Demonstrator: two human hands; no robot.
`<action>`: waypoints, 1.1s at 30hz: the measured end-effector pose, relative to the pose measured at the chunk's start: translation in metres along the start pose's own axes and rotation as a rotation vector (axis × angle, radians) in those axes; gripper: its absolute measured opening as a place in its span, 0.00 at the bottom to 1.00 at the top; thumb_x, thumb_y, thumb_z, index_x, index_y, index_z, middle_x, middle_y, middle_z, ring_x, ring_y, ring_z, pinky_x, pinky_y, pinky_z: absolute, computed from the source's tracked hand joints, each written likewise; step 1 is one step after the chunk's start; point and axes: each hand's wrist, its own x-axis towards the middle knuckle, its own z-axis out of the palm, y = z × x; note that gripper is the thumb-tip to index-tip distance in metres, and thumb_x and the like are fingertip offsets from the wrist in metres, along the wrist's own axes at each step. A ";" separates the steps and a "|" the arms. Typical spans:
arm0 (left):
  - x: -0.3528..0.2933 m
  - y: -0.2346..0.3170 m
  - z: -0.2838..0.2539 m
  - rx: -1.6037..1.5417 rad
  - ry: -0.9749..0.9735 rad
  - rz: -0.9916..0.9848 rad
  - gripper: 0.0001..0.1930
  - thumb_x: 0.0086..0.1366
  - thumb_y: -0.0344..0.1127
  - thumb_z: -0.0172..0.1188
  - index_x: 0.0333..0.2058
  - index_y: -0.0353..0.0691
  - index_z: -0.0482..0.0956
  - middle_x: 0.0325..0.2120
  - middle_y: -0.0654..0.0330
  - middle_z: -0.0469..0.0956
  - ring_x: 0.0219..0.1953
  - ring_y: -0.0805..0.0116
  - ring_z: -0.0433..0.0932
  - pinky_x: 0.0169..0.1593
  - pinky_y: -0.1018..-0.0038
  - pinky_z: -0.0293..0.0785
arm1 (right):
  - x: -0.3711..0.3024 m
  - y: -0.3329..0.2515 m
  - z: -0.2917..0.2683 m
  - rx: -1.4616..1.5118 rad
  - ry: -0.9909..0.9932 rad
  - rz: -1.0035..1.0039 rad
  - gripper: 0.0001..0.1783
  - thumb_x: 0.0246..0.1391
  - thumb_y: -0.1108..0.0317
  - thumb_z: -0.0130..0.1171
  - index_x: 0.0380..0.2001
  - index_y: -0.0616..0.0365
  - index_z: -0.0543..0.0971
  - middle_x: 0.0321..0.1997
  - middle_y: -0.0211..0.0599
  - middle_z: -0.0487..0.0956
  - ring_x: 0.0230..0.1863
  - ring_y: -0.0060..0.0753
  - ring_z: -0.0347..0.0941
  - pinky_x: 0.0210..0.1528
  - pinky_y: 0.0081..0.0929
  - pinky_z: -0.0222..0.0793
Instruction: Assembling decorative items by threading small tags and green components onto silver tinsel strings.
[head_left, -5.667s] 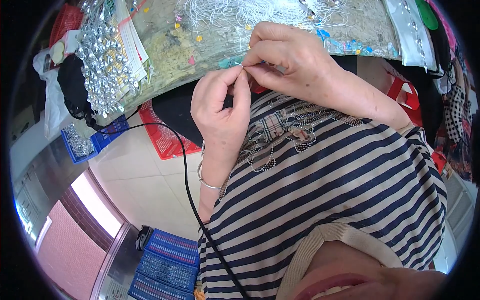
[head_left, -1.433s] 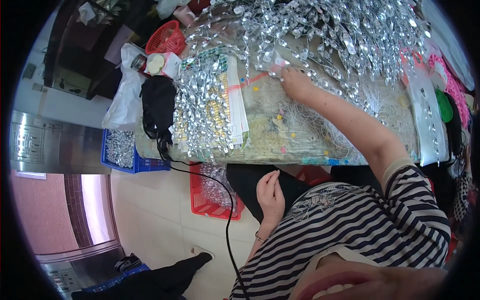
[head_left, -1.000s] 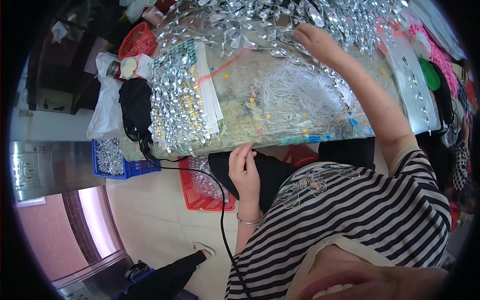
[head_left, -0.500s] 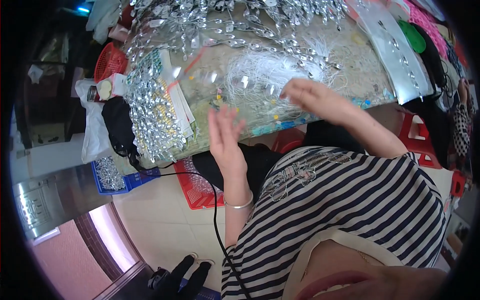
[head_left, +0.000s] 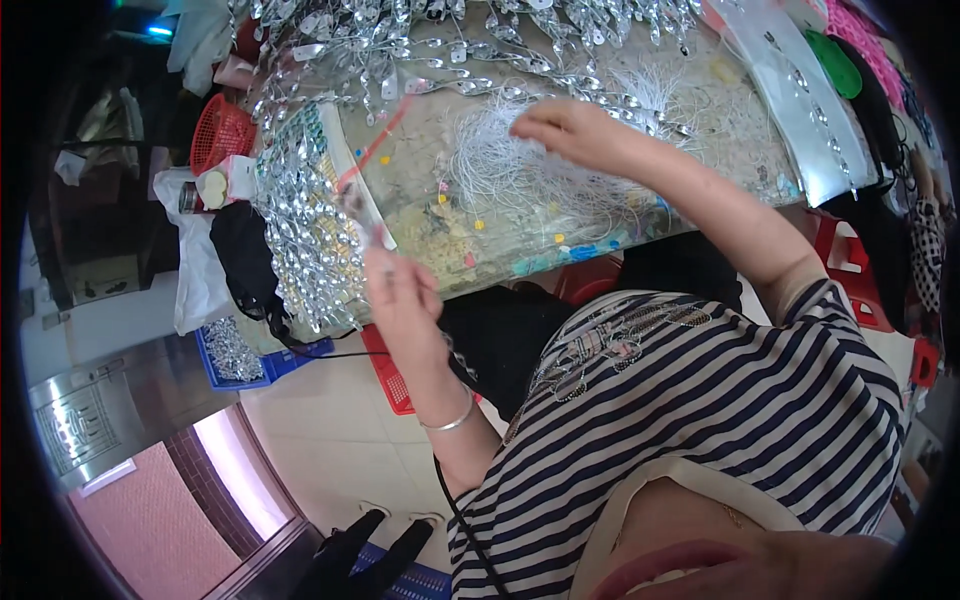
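My left hand (head_left: 402, 285) is raised at the table's near edge, beside a heap of silver faceted bead strands (head_left: 312, 225). Its fingers are curled and their tips blurred by motion; what they pinch cannot be made out. A few shiny beads (head_left: 458, 360) show just below that hand, against the dark lap. Over a loose pile of white threads (head_left: 488, 160), my right hand (head_left: 570, 135) reaches in with its fingers pressed together. Whatever lies between those fingertips is too small to tell.
More silver bead strands (head_left: 450, 50) cover the table's far side. A clear plastic sheet (head_left: 790, 110) with a bead strand lies at right. A red basket (head_left: 222, 135) and black bag (head_left: 242, 255) stand left; a blue crate (head_left: 265, 375) of beads sits below.
My left hand has moved left and down, its fingers now curled. My right hand has swung left and farther over the white threads. Shiny beads between the hands no longer show there.
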 end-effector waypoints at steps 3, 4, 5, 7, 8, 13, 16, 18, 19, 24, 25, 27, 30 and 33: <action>-0.017 -0.028 -0.009 0.164 -0.141 -0.132 0.21 0.69 0.35 0.46 0.59 0.38 0.61 0.24 0.64 0.74 0.20 0.84 0.65 0.22 0.87 0.60 | 0.054 0.041 0.007 -0.212 0.128 -0.182 0.16 0.59 0.57 0.50 0.40 0.56 0.79 0.39 0.42 0.76 0.39 0.39 0.73 0.42 0.34 0.69; -0.023 -0.036 -0.008 0.197 -0.200 -0.162 0.20 0.69 0.34 0.47 0.58 0.38 0.62 0.27 0.62 0.76 0.23 0.83 0.69 0.25 0.87 0.65 | 0.065 0.037 0.009 -0.328 0.214 -0.129 0.16 0.57 0.57 0.52 0.39 0.57 0.79 0.40 0.43 0.75 0.40 0.43 0.73 0.43 0.36 0.69; -0.027 -0.036 -0.006 0.201 -0.243 -0.247 0.18 0.67 0.32 0.48 0.56 0.38 0.65 0.33 0.60 0.78 0.29 0.80 0.73 0.32 0.84 0.69 | 0.072 0.033 0.014 -0.445 0.301 -0.075 0.15 0.56 0.58 0.53 0.37 0.57 0.79 0.42 0.43 0.74 0.41 0.46 0.72 0.43 0.38 0.69; -0.036 -0.049 -0.008 0.160 -0.303 -0.256 0.16 0.67 0.32 0.48 0.52 0.38 0.68 0.35 0.61 0.77 0.29 0.82 0.71 0.31 0.86 0.67 | 0.081 0.029 0.020 -0.491 0.294 -0.017 0.15 0.54 0.57 0.55 0.33 0.58 0.79 0.43 0.43 0.72 0.41 0.47 0.72 0.43 0.37 0.69; -0.040 -0.054 -0.011 0.168 -0.324 -0.291 0.14 0.66 0.32 0.49 0.50 0.38 0.68 0.35 0.62 0.77 0.27 0.82 0.70 0.30 0.86 0.65 | 0.084 0.028 0.024 -0.553 0.311 -0.021 0.14 0.53 0.57 0.56 0.31 0.58 0.79 0.43 0.42 0.72 0.41 0.46 0.72 0.43 0.38 0.69; -0.051 -0.066 -0.013 0.163 -0.434 -0.447 0.14 0.67 0.35 0.49 0.50 0.39 0.69 0.31 0.66 0.76 0.23 0.85 0.63 0.26 0.88 0.58 | 0.096 0.047 0.028 -0.541 0.336 -0.076 0.12 0.50 0.59 0.59 0.30 0.57 0.79 0.42 0.42 0.72 0.40 0.45 0.73 0.41 0.37 0.70; -0.056 -0.068 -0.014 0.159 -0.431 -0.483 0.13 0.67 0.36 0.49 0.48 0.39 0.71 0.29 0.67 0.76 0.23 0.86 0.64 0.26 0.88 0.59 | 0.095 0.048 0.017 -0.393 0.364 -0.121 0.11 0.49 0.60 0.61 0.31 0.56 0.80 0.39 0.40 0.73 0.37 0.38 0.73 0.38 0.33 0.69; -0.055 -0.076 -0.017 0.161 -0.437 -0.506 0.13 0.68 0.37 0.49 0.47 0.38 0.72 0.29 0.67 0.76 0.23 0.86 0.65 0.26 0.88 0.59 | 0.089 0.024 0.002 -0.234 0.264 0.048 0.11 0.51 0.60 0.61 0.32 0.55 0.81 0.32 0.34 0.74 0.34 0.29 0.72 0.35 0.25 0.67; -0.057 -0.080 -0.019 0.131 -0.436 -0.500 0.12 0.68 0.37 0.49 0.46 0.37 0.73 0.29 0.67 0.76 0.24 0.85 0.66 0.27 0.88 0.61 | 0.083 0.012 -0.004 -0.237 0.263 0.045 0.11 0.51 0.60 0.61 0.32 0.55 0.81 0.32 0.34 0.74 0.34 0.29 0.72 0.35 0.25 0.67; -0.063 -0.073 -0.009 0.112 -0.454 -0.398 0.12 0.68 0.36 0.48 0.43 0.35 0.74 0.32 0.64 0.77 0.28 0.83 0.70 0.31 0.86 0.64 | 0.047 -0.051 -0.050 0.312 0.249 -0.052 0.10 0.58 0.62 0.55 0.34 0.58 0.77 0.26 0.24 0.72 0.30 0.15 0.66 0.33 0.15 0.63; -0.062 -0.070 -0.007 0.126 -0.467 -0.354 0.12 0.68 0.36 0.48 0.43 0.34 0.74 0.33 0.63 0.77 0.28 0.83 0.69 0.31 0.86 0.64 | 0.037 -0.072 -0.065 0.424 0.169 -0.007 0.10 0.60 0.64 0.53 0.36 0.58 0.76 0.32 0.26 0.76 0.34 0.16 0.68 0.38 0.15 0.64; -0.062 -0.070 -0.007 0.143 -0.472 -0.311 0.12 0.68 0.36 0.47 0.43 0.34 0.73 0.34 0.62 0.76 0.28 0.83 0.69 0.32 0.86 0.64 | 0.023 -0.091 -0.080 0.738 0.122 -0.211 0.08 0.59 0.64 0.54 0.32 0.56 0.76 0.32 0.30 0.77 0.36 0.20 0.70 0.40 0.17 0.65; -0.060 -0.068 0.004 0.142 -0.460 -0.263 0.14 0.69 0.36 0.45 0.47 0.34 0.69 0.33 0.62 0.76 0.25 0.84 0.64 0.31 0.87 0.62 | -0.008 -0.116 -0.105 0.897 0.217 -0.410 0.09 0.60 0.65 0.50 0.31 0.59 0.74 0.32 0.35 0.77 0.34 0.24 0.74 0.41 0.23 0.72; -0.061 -0.058 0.010 0.111 -0.463 -0.262 0.14 0.70 0.36 0.45 0.49 0.35 0.68 0.28 0.64 0.75 0.23 0.84 0.62 0.29 0.87 0.60 | -0.036 -0.121 -0.116 0.940 0.109 -0.411 0.09 0.61 0.66 0.49 0.31 0.61 0.73 0.31 0.36 0.76 0.32 0.24 0.73 0.41 0.25 0.74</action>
